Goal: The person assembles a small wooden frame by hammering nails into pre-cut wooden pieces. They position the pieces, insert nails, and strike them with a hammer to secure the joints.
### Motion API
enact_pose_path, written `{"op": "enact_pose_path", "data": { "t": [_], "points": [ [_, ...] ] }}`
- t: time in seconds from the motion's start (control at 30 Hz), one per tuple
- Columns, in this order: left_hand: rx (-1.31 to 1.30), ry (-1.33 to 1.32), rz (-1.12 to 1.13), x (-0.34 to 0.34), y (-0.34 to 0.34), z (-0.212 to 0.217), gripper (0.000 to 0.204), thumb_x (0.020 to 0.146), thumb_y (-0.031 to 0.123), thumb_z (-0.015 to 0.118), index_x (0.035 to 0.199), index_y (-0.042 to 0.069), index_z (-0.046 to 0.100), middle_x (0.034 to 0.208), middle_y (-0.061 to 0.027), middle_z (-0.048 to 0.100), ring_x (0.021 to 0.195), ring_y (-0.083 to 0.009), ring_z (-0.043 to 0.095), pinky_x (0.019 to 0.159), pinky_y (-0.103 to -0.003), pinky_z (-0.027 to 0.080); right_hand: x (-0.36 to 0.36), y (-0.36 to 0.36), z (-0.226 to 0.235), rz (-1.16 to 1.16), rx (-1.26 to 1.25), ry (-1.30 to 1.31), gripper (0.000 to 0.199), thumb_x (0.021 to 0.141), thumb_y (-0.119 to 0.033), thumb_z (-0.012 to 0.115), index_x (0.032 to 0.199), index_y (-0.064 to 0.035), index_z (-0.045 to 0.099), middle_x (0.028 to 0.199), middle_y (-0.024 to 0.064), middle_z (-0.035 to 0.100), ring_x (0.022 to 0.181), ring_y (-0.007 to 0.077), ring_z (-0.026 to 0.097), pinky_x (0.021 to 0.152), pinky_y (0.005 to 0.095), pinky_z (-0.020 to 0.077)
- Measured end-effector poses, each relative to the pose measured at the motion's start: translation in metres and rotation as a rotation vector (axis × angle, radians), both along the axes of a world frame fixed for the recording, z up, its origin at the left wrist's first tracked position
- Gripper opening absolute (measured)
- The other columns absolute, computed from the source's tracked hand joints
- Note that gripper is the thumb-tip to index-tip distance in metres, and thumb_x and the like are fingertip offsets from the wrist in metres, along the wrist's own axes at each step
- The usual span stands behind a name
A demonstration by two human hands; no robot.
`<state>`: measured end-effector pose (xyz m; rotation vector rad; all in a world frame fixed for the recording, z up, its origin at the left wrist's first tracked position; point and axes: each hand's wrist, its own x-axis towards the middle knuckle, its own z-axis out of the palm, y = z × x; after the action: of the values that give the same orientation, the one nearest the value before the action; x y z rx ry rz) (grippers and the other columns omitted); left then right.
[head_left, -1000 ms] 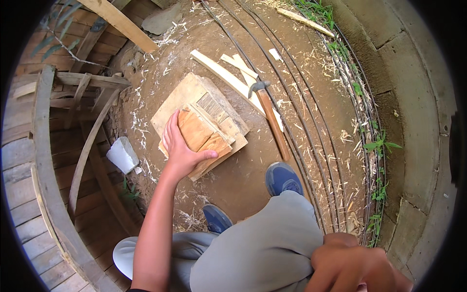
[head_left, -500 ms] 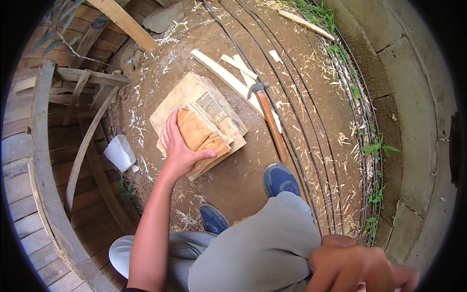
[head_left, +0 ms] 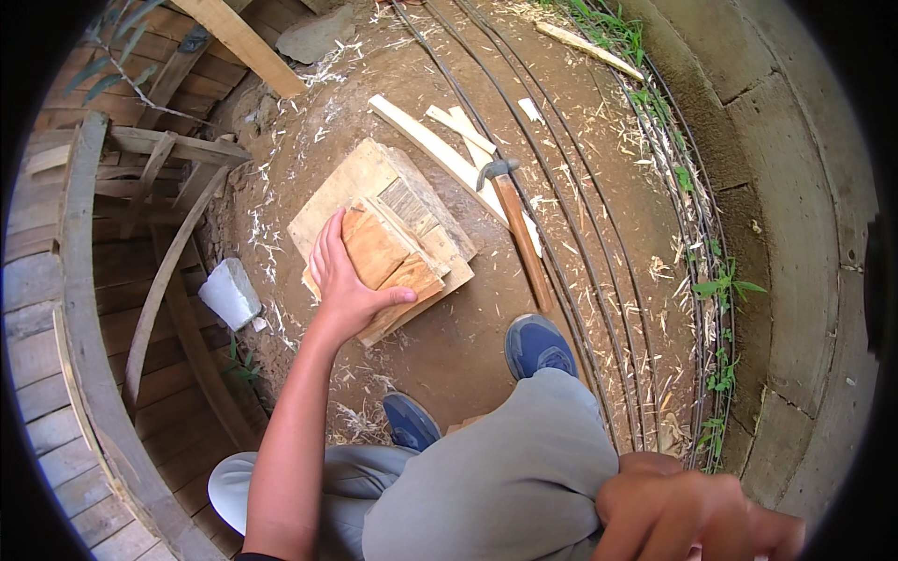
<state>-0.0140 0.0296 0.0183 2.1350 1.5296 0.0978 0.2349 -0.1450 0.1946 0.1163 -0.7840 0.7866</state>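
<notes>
My left hand (head_left: 343, 285) grips the left side of a reddish-brown wooden block (head_left: 374, 252), its fingers along the edge and its thumb lying over the near corner. That block sits on a stack of rough boards (head_left: 432, 213) on the ground. Over my bent right knee, at the lower right, my right hand (head_left: 687, 512) is closed with its fingers curled. What it holds, if anything, is hidden past the lower edge. A claw hammer (head_left: 519, 229) with a brown wooden handle lies to the right of the stack.
Pale wood strips (head_left: 435, 154) lie beside the hammer. Long dark rods (head_left: 580, 196) run along the dirt floor, among wood shavings. A whitish stone (head_left: 230, 294) is at the left, near a curved plank structure (head_left: 79, 280). At the right rises a concrete wall (head_left: 795, 187).
</notes>
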Motion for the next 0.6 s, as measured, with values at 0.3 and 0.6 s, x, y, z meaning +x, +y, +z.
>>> {"op": "enact_pose_path", "data": {
  "t": [0.3, 0.6],
  "points": [
    [0.036, 0.000, -0.037, -0.005, -0.001, -0.002, 0.160, 0.044, 0.076, 0.092, 0.164, 0.005, 0.013, 0.162, -0.0235, 0.027, 0.155, -0.0398, 0.017, 0.128, -0.053, 0.011, 0.047, 0.041, -0.164, -0.495, -1.351, -0.554, 0.022, 0.101, -0.026, 0.069, 0.116, -0.0108, 0.063, 0.098, 0.0014, 0.062, 0.071, 0.0124, 0.058, 0.058, 0.0303, 0.0509],
    [0.038, -0.031, -0.032, -0.005, 0.000, -0.009, 0.161, 0.044, 0.077, 0.091, 0.164, 0.005, 0.012, 0.165, -0.0230, 0.025, 0.158, -0.0394, 0.014, 0.129, -0.053, 0.005, 0.034, 0.029, -0.323, -0.580, -1.586, -1.893, 0.037, 0.089, -0.017, 0.073, 0.116, 0.0013, 0.056, 0.102, 0.0216, 0.065, 0.091, 0.0382, 0.070, 0.079, 0.0500, 0.0590]
  ]
}}
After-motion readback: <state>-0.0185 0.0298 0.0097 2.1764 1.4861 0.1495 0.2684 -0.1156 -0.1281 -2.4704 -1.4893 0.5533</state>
